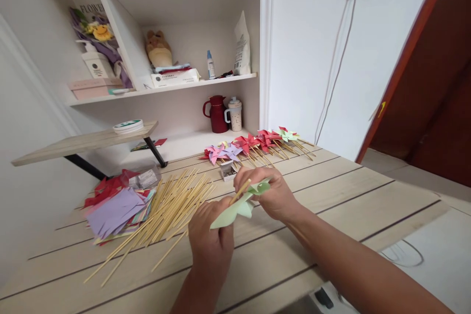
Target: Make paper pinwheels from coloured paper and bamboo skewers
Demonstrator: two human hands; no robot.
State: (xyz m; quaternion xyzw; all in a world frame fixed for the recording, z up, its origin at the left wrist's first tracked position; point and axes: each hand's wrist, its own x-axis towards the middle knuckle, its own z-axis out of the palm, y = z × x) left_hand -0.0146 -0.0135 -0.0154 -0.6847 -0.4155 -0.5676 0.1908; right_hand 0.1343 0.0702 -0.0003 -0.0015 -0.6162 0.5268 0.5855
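A pale green paper pinwheel (232, 212) is between my two hands, above the front middle of the table. My left hand (210, 235) is closed around its left side and a thin wooden stick (241, 191), whose end sticks up past the paper. On the right, my right hand (274, 195) pinches the pinwheel's other side near the stick's end. Whether its fingertips hold a small pin is hidden. Just beyond the hands stands a small open box (228, 170) with tiny metal bits in it.
Loose wooden sticks (176, 201) are spread left of my hands, beside stacked coloured paper sheets (116, 211). Finished pinwheels (248, 143) in several colours lie in a row at the table's back. A low wooden riser (88, 143) stands back left; a red jug (218, 115) sits behind.
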